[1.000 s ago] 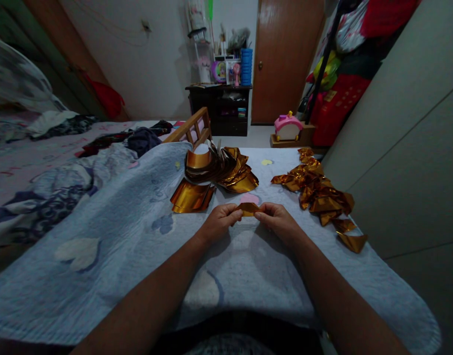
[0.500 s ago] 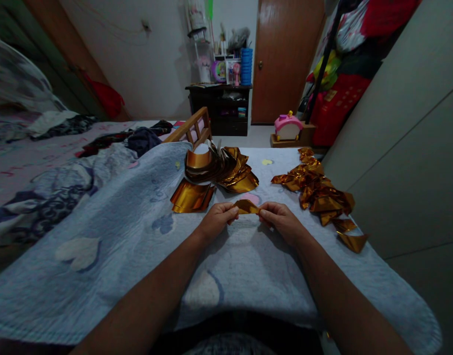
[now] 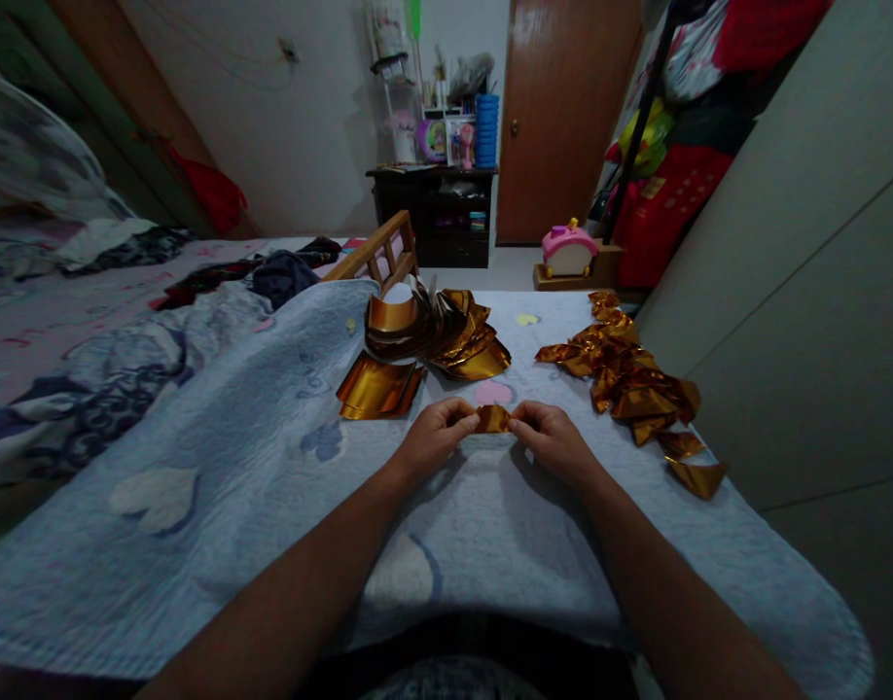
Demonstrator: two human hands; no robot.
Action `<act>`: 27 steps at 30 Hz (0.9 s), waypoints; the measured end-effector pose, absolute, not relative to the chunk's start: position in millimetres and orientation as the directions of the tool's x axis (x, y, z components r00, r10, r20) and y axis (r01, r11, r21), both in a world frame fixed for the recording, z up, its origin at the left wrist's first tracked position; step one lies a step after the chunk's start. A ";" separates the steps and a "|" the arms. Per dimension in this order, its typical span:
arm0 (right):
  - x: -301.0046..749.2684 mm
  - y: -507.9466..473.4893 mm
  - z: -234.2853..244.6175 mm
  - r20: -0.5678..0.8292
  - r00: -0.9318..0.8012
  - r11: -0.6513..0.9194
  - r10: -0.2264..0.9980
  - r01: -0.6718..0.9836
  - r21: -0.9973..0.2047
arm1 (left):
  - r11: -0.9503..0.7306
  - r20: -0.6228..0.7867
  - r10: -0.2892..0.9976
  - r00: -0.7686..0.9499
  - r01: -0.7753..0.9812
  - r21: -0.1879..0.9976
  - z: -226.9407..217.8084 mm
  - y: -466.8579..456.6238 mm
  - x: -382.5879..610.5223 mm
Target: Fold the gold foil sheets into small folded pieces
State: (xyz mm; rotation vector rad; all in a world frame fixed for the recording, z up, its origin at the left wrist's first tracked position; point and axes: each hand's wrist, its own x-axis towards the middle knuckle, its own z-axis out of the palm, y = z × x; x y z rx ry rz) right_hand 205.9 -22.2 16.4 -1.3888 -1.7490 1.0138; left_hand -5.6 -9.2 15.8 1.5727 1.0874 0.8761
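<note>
A small folded piece of gold foil paper (image 3: pixel 494 418) is pinched between both my hands, just above the light blue blanket (image 3: pixel 271 486). My left hand (image 3: pixel 433 437) grips its left end with closed fingers. My right hand (image 3: pixel 553 436) grips its right end the same way. Ahead of my hands lies a stack of flat gold sheets (image 3: pixel 377 386), and behind it a heap of curled gold sheets (image 3: pixel 439 331). To the right runs a row of folded gold pieces (image 3: pixel 628 379).
The blanket covers a bed with crumpled clothes (image 3: pixel 278 272) at the left and a wooden bed rail (image 3: pixel 377 255). A grey wardrobe wall (image 3: pixel 797 272) stands close on the right. Beyond are a dark cabinet (image 3: pixel 436 209), a pink toy (image 3: pixel 567 248) and a brown door (image 3: pixel 563 107).
My hands have drawn closer together and the gold piece between them looks shorter and more folded. It rose slightly half a second ago and has come back down.
</note>
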 end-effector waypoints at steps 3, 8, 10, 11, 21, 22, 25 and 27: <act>204.3 -22.7 17.0 0.085 -0.198 0.189 0.977 0.603 -0.775 | -0.124 0.025 0.948 0.316 0.296 0.947 14.8 -9.0 -4.9; 198.6 -23.4 14.4 0.089 -0.208 0.222 0.974 0.798 -0.561 | -0.204 0.050 0.961 0.274 0.568 0.798 11.4 -11.1 -3.1; 195.7 -23.8 12.3 0.080 -0.196 0.211 0.977 0.868 -0.450 | -0.246 0.069 0.958 0.279 0.670 0.701 8.2 -12.1 -1.9; 194.3 -24.2 11.2 0.076 -0.183 0.199 0.980 0.895 -0.399 | -0.270 0.087 0.955 0.283 0.714 0.646 6.6 -12.4 -1.3; 180.9 -27.9 1.9 0.180 -0.264 0.311 0.948 0.888 -0.340 | -0.322 0.040 0.935 0.352 0.798 0.509 9.7 -10.8 -0.6; 179.2 -27.5 1.2 0.176 -0.305 0.349 0.936 0.871 -0.346 | -0.318 0.027 0.935 0.353 0.803 0.504 10.3 -10.4 -0.5; 173.7 -25.7 1.0 0.158 -0.342 0.376 0.926 0.858 -0.351 | -0.308 0.002 0.937 0.349 0.823 0.477 11.7 -9.8 -0.2; 169.7 -25.0 2.7 0.150 -0.309 0.342 0.939 0.877 -0.336 | -0.301 -0.021 0.937 0.350 0.834 0.463 13.1 -10.1 -0.8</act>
